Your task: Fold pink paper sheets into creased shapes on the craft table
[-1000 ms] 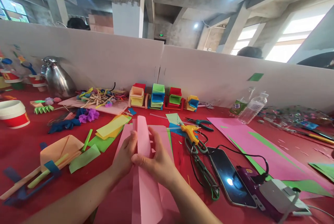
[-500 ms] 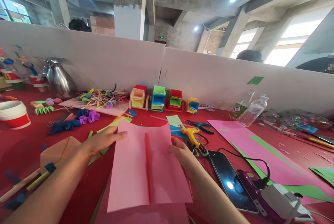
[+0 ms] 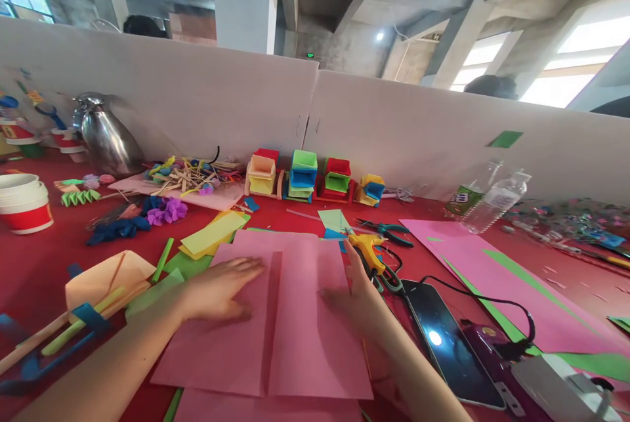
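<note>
A pink sheet of paper (image 3: pixel 310 343) lies in front of me, with a raised fold running down its middle. Beneath it, at the near edge, more pink paper (image 3: pixel 266 410) shows. My left hand (image 3: pixel 224 291) rests flat on the sheet's left half, its fingers stretched out. Along the right edge is my right hand (image 3: pixel 357 297), thumb over the paper and fingers apart. Close beyond the right hand are a yellow glue gun (image 3: pixel 369 250) and the scissors (image 3: pixel 392 279). Green and yellow paper pieces (image 3: pixel 211 233) lie past my left hand.
Several colourful folded-paper boxes (image 3: pixel 304 176) stand by the white partition (image 3: pixel 207 94). A phone (image 3: pixel 450 343) and a purple power strip (image 3: pixel 485 350) lie at right, before a large pink sheet (image 3: pixel 512 284). Two bottles (image 3: pixel 497 202) stand behind. Left are a steel jug (image 3: pixel 105 136) and paper cups (image 3: pixel 24 202).
The pink sheet has come down flatter onto the paper below. My left hand has let go of its edge and moved right onto it; my right hand has opened at its side.
</note>
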`<action>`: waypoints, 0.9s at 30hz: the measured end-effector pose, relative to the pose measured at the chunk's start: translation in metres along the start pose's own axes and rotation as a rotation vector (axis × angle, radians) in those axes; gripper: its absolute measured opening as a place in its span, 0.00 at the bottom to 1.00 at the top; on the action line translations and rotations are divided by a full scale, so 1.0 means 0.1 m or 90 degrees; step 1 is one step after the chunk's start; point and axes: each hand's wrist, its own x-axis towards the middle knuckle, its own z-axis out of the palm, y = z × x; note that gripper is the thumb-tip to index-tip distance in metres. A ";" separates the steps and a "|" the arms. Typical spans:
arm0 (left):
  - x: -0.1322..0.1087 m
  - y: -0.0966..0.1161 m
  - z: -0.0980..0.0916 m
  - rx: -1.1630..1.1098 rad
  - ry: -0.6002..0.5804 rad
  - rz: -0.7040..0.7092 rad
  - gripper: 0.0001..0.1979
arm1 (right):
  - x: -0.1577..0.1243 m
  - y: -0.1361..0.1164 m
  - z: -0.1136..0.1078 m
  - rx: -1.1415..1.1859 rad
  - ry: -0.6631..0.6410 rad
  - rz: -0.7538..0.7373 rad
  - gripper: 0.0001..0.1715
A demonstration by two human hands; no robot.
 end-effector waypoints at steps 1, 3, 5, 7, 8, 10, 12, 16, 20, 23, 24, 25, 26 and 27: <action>-0.02 0.00 -0.02 0.006 0.012 -0.003 0.32 | -0.01 0.00 -0.01 -0.068 0.008 0.004 0.47; -0.04 0.00 -0.05 0.015 0.047 -0.015 0.29 | -0.01 0.01 -0.04 -0.206 0.004 -0.002 0.29; -0.05 0.01 -0.06 0.024 0.066 -0.029 0.27 | 0.00 0.02 -0.07 -0.308 -0.004 -0.033 0.20; -0.03 0.02 -0.04 0.034 0.055 -0.028 0.29 | 0.01 0.05 -0.10 -0.372 0.001 -0.064 0.19; -0.01 0.03 -0.02 0.038 0.039 -0.025 0.30 | 0.02 0.06 -0.12 -0.394 0.006 -0.071 0.18; 0.03 0.03 0.04 0.037 0.005 -0.018 0.33 | 0.01 0.09 -0.14 -0.425 0.016 -0.069 0.18; 0.08 0.02 0.13 0.034 -0.015 -0.026 0.34 | -0.01 0.11 -0.16 -0.451 0.024 -0.065 0.18; 0.15 0.02 0.25 0.037 -0.001 -0.042 0.31 | -0.06 0.09 -0.17 -0.515 0.012 -0.059 0.17; 0.17 0.04 0.27 0.042 0.006 -0.060 0.30 | -0.08 0.07 -0.14 -0.558 0.024 -0.104 0.18; 0.18 0.05 0.28 0.051 0.012 -0.062 0.29 | -0.08 0.11 -0.13 -0.593 0.033 -0.098 0.18; 0.18 0.05 0.28 0.054 0.015 -0.062 0.28 | -0.08 0.12 -0.13 -0.610 0.028 -0.091 0.20; 0.18 0.05 0.28 0.058 0.018 -0.061 0.28 | -0.08 0.14 -0.13 -0.623 0.022 -0.088 0.22; 0.19 0.05 0.28 0.062 0.020 -0.062 0.28 | -0.09 0.15 -0.13 -0.631 0.015 -0.090 0.22; 0.19 0.05 0.28 0.066 0.021 -0.063 0.28 | -0.09 0.16 -0.13 -0.632 0.009 -0.095 0.21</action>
